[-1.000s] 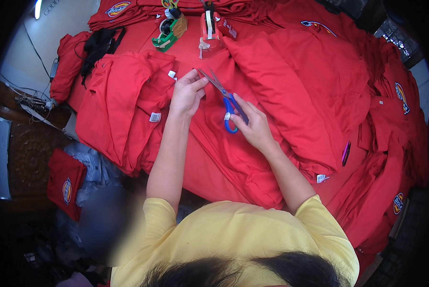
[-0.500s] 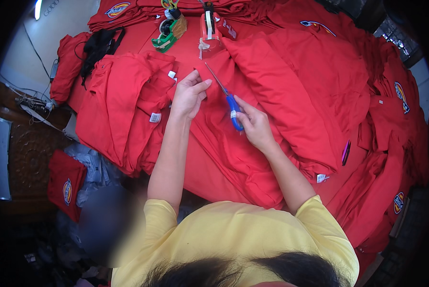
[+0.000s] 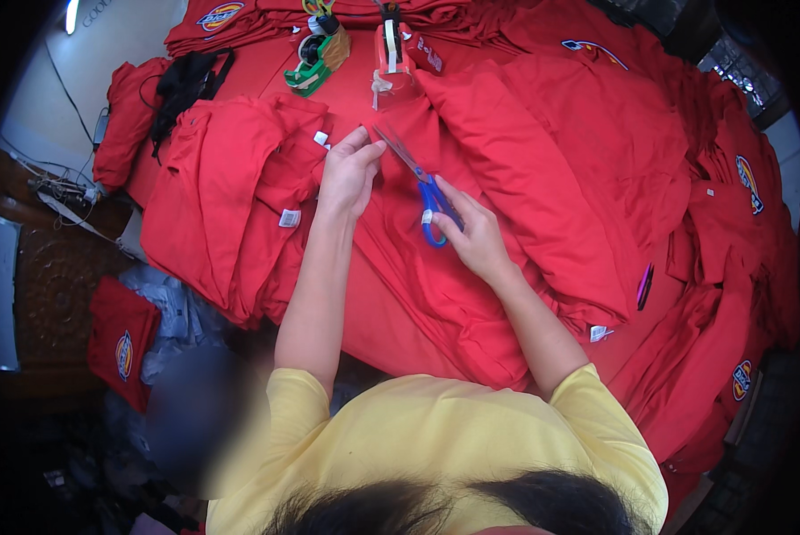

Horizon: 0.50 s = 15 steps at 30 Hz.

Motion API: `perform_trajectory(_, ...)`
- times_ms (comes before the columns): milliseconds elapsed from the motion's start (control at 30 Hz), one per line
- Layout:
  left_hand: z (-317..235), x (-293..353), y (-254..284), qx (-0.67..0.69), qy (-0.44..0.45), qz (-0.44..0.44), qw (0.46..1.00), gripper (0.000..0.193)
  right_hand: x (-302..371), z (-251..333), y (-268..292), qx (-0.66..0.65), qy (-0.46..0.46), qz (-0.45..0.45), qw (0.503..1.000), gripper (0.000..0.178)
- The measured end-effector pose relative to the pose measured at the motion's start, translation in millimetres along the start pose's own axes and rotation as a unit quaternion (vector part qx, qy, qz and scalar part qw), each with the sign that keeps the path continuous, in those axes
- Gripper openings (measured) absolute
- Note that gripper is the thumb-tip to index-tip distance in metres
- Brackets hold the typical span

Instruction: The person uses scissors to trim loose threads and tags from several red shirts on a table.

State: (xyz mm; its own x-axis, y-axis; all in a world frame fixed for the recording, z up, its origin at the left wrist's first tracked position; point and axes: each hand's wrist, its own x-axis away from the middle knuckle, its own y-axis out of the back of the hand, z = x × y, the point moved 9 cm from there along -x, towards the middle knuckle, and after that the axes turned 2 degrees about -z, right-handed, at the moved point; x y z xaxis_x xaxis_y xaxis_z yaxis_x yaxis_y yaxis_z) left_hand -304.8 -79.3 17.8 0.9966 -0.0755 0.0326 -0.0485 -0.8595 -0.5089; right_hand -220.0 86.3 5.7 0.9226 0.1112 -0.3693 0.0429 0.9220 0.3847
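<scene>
Right hand [image 3: 478, 236] has the blue-handled scissors [image 3: 422, 176], blades a little apart, over red cloth [image 3: 395, 236] mid-table. And here's the left hand [image 3: 348, 178], thumb and fingertip narrow; whether anything thin sits between them, I can't tell. Delicate stuff: best to hold fingertips clear of those points, steady the wrist, close the blades gently. The scissors reach from the right hand's grip, slanting toward the far left corner, tips just right of the left fingertips.
</scene>
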Motion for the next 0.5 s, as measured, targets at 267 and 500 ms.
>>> perform_trajectory(267, 2.8, 6.4, -0.8, 0.038, 0.013, 0.002, 0.999, 0.030, -0.2, 4.5, -1.1, -0.011, -0.003, 0.010, 1.000, 0.052)
perform_trajectory(500, 13.8, 8.9, 5.7, -0.009, 0.026, 0.005, 1.000, 0.030, -4.4, 5.4, 3.7, -0.013, -0.024, 0.012, 1.000, 0.049)
